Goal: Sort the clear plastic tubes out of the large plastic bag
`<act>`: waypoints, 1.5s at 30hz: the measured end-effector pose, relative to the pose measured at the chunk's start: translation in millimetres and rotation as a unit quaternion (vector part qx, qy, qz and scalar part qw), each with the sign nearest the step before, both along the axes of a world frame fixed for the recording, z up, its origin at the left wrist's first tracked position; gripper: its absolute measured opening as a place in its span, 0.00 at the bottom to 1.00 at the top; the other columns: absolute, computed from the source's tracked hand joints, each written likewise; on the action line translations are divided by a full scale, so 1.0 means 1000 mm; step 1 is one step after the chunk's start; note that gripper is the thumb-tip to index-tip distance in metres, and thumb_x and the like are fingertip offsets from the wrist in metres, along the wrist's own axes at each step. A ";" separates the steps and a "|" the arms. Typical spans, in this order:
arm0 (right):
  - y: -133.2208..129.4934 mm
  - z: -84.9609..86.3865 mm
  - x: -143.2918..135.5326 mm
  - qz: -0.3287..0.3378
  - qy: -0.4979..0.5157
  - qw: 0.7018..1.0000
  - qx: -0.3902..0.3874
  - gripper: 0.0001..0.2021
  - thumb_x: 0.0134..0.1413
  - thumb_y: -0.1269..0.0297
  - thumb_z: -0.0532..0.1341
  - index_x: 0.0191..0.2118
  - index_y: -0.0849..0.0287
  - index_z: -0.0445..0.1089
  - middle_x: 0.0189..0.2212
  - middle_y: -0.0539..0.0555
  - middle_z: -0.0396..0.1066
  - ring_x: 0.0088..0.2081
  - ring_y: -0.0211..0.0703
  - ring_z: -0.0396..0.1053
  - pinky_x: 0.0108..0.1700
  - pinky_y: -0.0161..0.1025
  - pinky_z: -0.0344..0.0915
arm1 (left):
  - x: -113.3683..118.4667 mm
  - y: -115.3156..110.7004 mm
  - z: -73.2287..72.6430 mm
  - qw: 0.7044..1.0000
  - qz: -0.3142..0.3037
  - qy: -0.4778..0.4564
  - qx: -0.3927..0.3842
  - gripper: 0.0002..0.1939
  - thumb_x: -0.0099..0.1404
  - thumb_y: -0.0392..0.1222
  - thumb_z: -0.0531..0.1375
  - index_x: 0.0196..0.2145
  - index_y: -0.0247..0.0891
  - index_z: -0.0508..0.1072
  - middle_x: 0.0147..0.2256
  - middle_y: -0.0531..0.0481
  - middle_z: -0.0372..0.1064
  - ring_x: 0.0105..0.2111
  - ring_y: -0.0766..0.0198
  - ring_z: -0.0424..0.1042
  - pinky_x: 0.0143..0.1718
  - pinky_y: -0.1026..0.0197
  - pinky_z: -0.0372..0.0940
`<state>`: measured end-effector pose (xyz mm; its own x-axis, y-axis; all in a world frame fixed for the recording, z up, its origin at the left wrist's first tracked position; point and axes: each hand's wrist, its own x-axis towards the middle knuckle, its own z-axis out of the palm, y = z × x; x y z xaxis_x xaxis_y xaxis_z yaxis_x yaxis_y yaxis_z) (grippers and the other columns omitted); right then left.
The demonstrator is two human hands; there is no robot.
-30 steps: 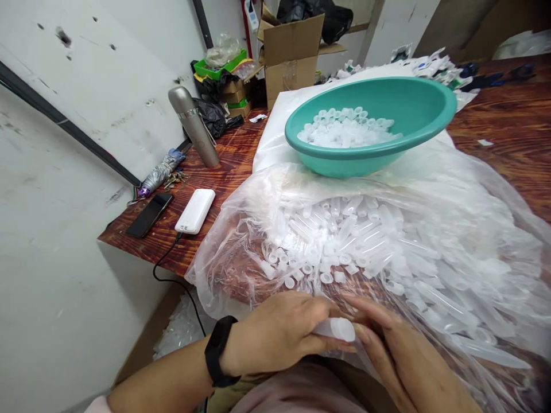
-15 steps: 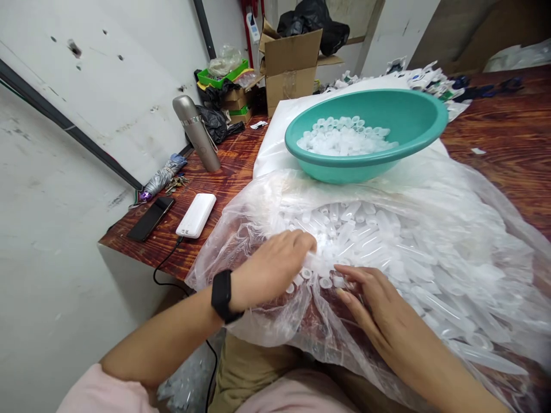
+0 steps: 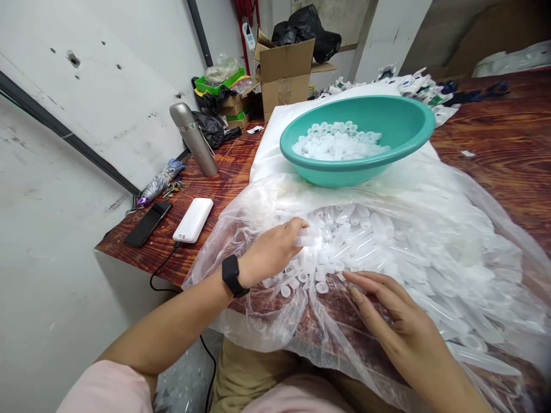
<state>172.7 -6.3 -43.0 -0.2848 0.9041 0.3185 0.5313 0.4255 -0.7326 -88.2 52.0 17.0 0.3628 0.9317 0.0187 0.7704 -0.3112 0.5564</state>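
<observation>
My left hand, with a black band on its wrist, is closed around translucent plastic pieces above the near left part of the pile. To the right, my right hand has its thumb and fingers apart, fingertips beside small white rings at the pile's near edge. Clear tubes and small rings lie heaped on a spread clear plastic bag. Behind them a teal basin sits tilted and holds many small translucent pieces.
On the wooden table at the left are a power bank with a cable, a phone, keys, a folded umbrella and a metal bottle. A cardboard box stands behind.
My left hand has lifted slightly from the pile, with pieces now visible at its fingertips. My right hand has shifted a little right and down. The view has shifted slightly.
</observation>
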 end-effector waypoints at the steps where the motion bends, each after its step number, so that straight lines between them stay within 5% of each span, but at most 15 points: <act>1: -0.001 0.001 0.000 -0.008 0.012 1.000 -0.017 0.14 0.73 0.53 0.60 0.54 0.49 0.79 0.49 0.56 0.81 0.50 0.48 0.81 0.53 0.44 0.78 | 0.002 -0.004 0.001 0.999 0.014 -0.045 -0.015 0.15 0.78 0.37 0.56 0.60 0.36 0.66 0.55 0.40 0.75 0.52 0.53 0.76 0.54 0.51 0.71; 3: -0.005 0.005 -0.002 -0.027 0.037 0.998 -0.051 0.14 0.71 0.51 0.63 0.53 0.48 0.80 0.49 0.54 0.82 0.49 0.49 0.82 0.54 0.46 0.79 | 0.007 -0.016 0.002 0.976 0.043 -0.192 -0.089 0.16 0.80 0.47 0.55 0.58 0.37 0.68 0.47 0.44 0.78 0.41 0.59 0.78 0.44 0.57 0.72; 6: -0.012 0.013 -0.008 -0.050 0.089 0.991 -0.091 0.13 0.67 0.49 0.66 0.49 0.47 0.82 0.48 0.53 0.83 0.48 0.49 0.82 0.52 0.43 0.80 | 0.021 -0.038 0.000 0.859 0.093 -0.456 -0.215 0.19 0.75 0.55 0.62 0.52 0.37 0.72 0.37 0.50 0.78 0.27 0.67 0.71 0.31 0.64 0.65; 10: -0.021 0.015 -0.021 -0.082 0.171 0.978 -0.091 0.09 0.66 0.52 0.67 0.45 0.48 0.82 0.46 0.53 0.81 0.46 0.47 0.81 0.49 0.39 0.80 | 0.043 -0.069 -0.003 0.720 0.190 -0.632 -0.217 0.20 0.68 0.53 0.72 0.45 0.39 0.71 0.40 0.49 0.82 0.35 0.66 0.78 0.39 0.64 0.70; 13: -0.026 0.008 -0.028 -0.115 0.224 0.964 -0.086 0.09 0.67 0.56 0.68 0.50 0.45 0.81 0.50 0.52 0.78 0.51 0.44 0.79 0.53 0.38 0.78 | 0.055 -0.085 -0.006 0.668 0.221 -0.680 -0.206 0.20 0.66 0.51 0.74 0.44 0.40 0.71 0.41 0.50 0.83 0.40 0.64 0.81 0.46 0.62 0.74; 17: -0.034 0.008 -0.031 -0.083 0.239 0.963 -0.090 0.12 0.69 0.59 0.67 0.55 0.44 0.79 0.52 0.53 0.76 0.48 0.43 0.79 0.48 0.36 0.80 | 0.060 -0.096 -0.014 0.683 0.218 -0.673 -0.183 0.15 0.72 0.50 0.70 0.47 0.42 0.71 0.44 0.50 0.83 0.43 0.63 0.81 0.49 0.60 0.73; 23: -0.043 0.020 -0.031 -0.065 0.100 0.992 0.036 0.13 0.70 0.64 0.65 0.56 0.45 0.77 0.49 0.55 0.80 0.49 0.52 0.80 0.56 0.53 0.78 | 0.059 -0.107 -0.018 0.770 0.185 -0.601 -0.112 0.12 0.76 0.50 0.65 0.47 0.43 0.68 0.49 0.47 0.82 0.50 0.59 0.80 0.58 0.53 0.70; 28: -0.046 0.017 -0.028 -0.038 0.112 0.991 -0.065 0.14 0.77 0.59 0.56 0.61 0.47 0.71 0.43 0.53 0.82 0.32 0.41 0.80 0.37 0.37 0.81 | 0.061 -0.111 -0.019 0.810 0.147 -0.566 -0.052 0.11 0.77 0.47 0.64 0.46 0.44 0.65 0.49 0.47 0.82 0.53 0.58 0.80 0.57 0.52 0.71; 33: -0.047 0.015 -0.028 -0.007 0.086 0.995 -0.042 0.19 0.75 0.57 0.58 0.67 0.45 0.66 0.57 0.55 0.78 0.55 0.47 0.80 0.55 0.41 0.78 | 0.061 -0.113 -0.021 0.804 0.162 -0.563 -0.099 0.10 0.79 0.49 0.62 0.48 0.43 0.67 0.50 0.46 0.80 0.54 0.58 0.78 0.59 0.52 0.70; 37: -0.050 0.019 -0.028 0.012 0.125 0.979 -0.161 0.18 0.80 0.57 0.48 0.67 0.45 0.64 0.32 0.48 0.76 0.31 0.41 0.78 0.35 0.34 0.77 | 0.062 -0.112 -0.020 0.800 0.150 -0.569 -0.117 0.11 0.78 0.51 0.62 0.46 0.42 0.68 0.48 0.47 0.80 0.50 0.58 0.79 0.58 0.52 0.71; 41: -0.052 0.016 -0.026 -0.015 0.116 0.986 -0.116 0.22 0.78 0.56 0.55 0.72 0.43 0.58 0.48 0.54 0.78 0.45 0.44 0.80 0.47 0.39 0.79 | 0.062 -0.113 -0.019 0.803 0.176 -0.556 -0.121 0.11 0.78 0.50 0.63 0.47 0.42 0.69 0.48 0.47 0.80 0.50 0.59 0.79 0.57 0.54 0.71; 45: -0.053 0.010 -0.026 0.010 0.127 0.982 -0.136 0.22 0.79 0.58 0.52 0.73 0.43 0.55 0.54 0.56 0.79 0.47 0.43 0.81 0.47 0.38 0.81 | 0.063 -0.114 -0.018 0.783 0.169 -0.579 -0.151 0.13 0.77 0.52 0.64 0.46 0.41 0.70 0.46 0.47 0.80 0.47 0.60 0.80 0.51 0.57 0.73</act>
